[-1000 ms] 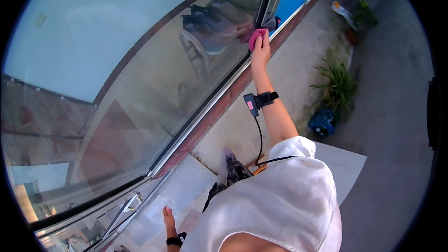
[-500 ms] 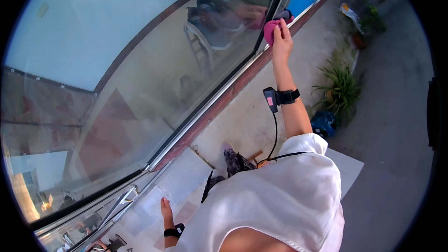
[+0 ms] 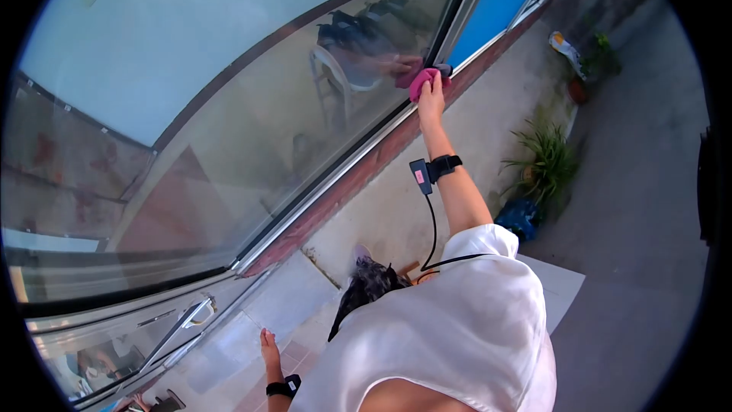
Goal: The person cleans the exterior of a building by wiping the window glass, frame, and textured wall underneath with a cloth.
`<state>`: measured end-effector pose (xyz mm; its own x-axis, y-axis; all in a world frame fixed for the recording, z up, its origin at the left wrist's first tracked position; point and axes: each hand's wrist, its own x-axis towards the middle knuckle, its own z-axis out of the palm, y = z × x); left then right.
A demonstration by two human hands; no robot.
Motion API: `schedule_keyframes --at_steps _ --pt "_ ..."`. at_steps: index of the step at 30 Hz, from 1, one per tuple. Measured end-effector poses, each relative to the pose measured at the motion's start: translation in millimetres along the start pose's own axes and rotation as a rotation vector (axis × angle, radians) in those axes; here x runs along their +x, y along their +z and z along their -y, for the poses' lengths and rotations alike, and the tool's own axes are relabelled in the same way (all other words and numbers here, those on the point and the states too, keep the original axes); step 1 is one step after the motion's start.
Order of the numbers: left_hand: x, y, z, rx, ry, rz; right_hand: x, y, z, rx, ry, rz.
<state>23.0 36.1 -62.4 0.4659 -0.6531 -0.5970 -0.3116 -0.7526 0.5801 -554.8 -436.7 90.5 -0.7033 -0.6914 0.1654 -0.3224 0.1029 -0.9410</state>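
My right hand (image 3: pixel 431 101) is stretched far forward, its fingers closed round a bunched pink cloth (image 3: pixel 419 87). The cloth meets the window frame at the lower corner of the large glass pane (image 3: pixel 236 183), and a dark grey piece (image 3: pixel 444 70) shows beside it. A reflection of hand and cloth appears in the glass. Low at my side hangs my left hand (image 3: pixel 270 348), fingers stretched out and nothing visible in them. Both wrists wear black straps; from the right one's device (image 3: pixel 421 176) a cable runs down.
Along the window runs a reddish-brown ledge (image 3: pixel 366 165). A metal window stay (image 3: pixel 183 326) sticks out at lower left. To the right are a spiky potted plant (image 3: pixel 550 154), a blue bag-like object (image 3: pixel 520 217) and a white-and-orange bag (image 3: pixel 566 52). A pale board (image 3: pixel 560 286) lies behind my arm.
My right hand and the pink cloth have moved down and left in view, nearer the pane's corner. The view has shifted slightly. My left hand stays low at my side.
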Motion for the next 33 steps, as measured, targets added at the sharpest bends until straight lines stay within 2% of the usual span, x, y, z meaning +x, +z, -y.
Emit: schedule_keyframes --at_steps 2,3,6,8,10,16,19,21,26,28,30,33 --pt "0 -6 17 0.014 0.015 -0.052 -2 -6 21 -0.031 0.001 0.031" --pt "-1 -9 27 0.024 0.031 -0.065 -1 -12 36 -0.047 -0.124 -0.015" --pt "3 -13 53 0.06 0.004 -0.075 14 -32 92 -0.054 -0.285 -0.074" --pt "7 -9 69 0.024 0.071 -0.104 23 -48 130 -0.067 -0.342 -0.102" --pt "6 -5 76 -0.006 0.124 -0.135 29 -59 153 -0.1 -0.568 -0.149" --pt "19 21 83 0.034 0.07 -0.183 38 -59 136 -0.151 -0.71 -0.154" --pt "15 42 64 0.04 0.009 -0.176 41 -56 108 -0.198 -0.729 -0.119" --pt "18 59 50 -0.005 0.092 -0.212 44 -58 111 -0.202 -0.816 -0.17" --pt "25 100 -21 0.14 0.103 -0.264 83 -96 210 -0.134 -1.215 -0.309" --pt "6 117 -80 0.006 0.109 -0.241 102 -108 241 -0.114 -1.34 -0.324" --pt "4 140 -106 -0.031 0.135 -0.21 113 -115 253 -0.073 -1.391 -0.257" --pt "-8 179 -131 -0.077 0.166 -0.168 111 -113 228 -0.132 -1.436 -0.185"
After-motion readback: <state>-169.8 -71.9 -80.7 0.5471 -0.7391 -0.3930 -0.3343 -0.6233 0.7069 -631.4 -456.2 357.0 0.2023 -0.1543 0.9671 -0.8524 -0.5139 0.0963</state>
